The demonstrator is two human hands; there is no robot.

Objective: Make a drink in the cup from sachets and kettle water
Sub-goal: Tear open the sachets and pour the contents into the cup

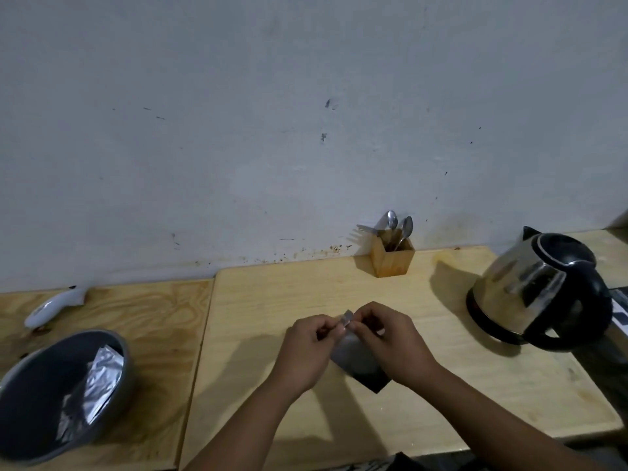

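Both my hands meet over the middle of the wooden table. My left hand and my right hand each pinch the top of a small silvery sachet held between them. Under my hands sits a pale cup on a dark square mat; my hands hide most of the cup. A steel kettle with a black handle and lid stands at the right, apart from my hands.
A wooden holder with spoons and a fork stands against the wall. A grey bowl with crumpled foil wrappers sits at the left front. A white remote-like object lies at the far left.
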